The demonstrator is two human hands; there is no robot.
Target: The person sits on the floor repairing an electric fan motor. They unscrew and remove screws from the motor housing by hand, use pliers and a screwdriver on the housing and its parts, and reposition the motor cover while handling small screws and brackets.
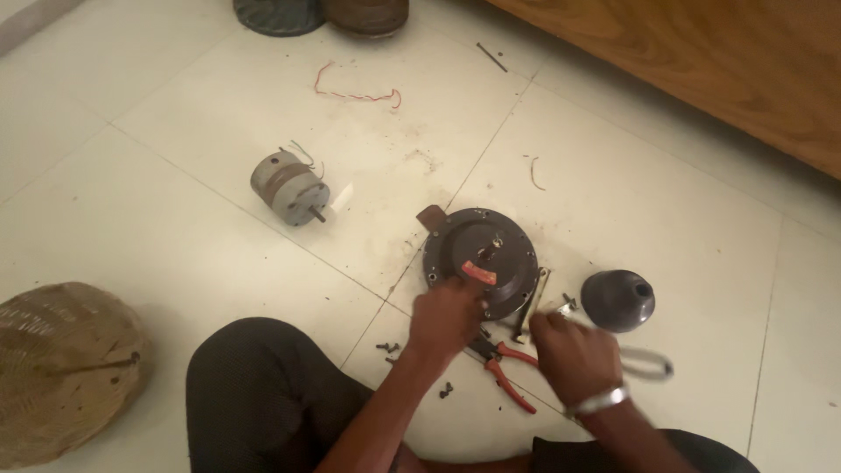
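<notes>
A dark round motor housing (480, 254) lies flat on the tiled floor in front of me. My left hand (445, 317) reaches onto its near edge, fingers closed around a short red-handled tool (479, 273) that stands on the housing. My right hand (571, 355), with a metal bracelet at the wrist, is a blurred fist just right of the housing. It grips a pale grey metal tool whose looped end (650, 363) sticks out to the right. Red-handled pliers (510, 372) lie on the floor between my hands.
A dark dome-shaped cap (618, 300) sits right of the housing, and a flat metal bracket (534, 302) lies beside it. A small grey motor (289, 187) lies to the left. Loose screws (388, 349), a red wire (355, 93), a woven fan (61, 372) and wooden furniture (701, 61) surround me.
</notes>
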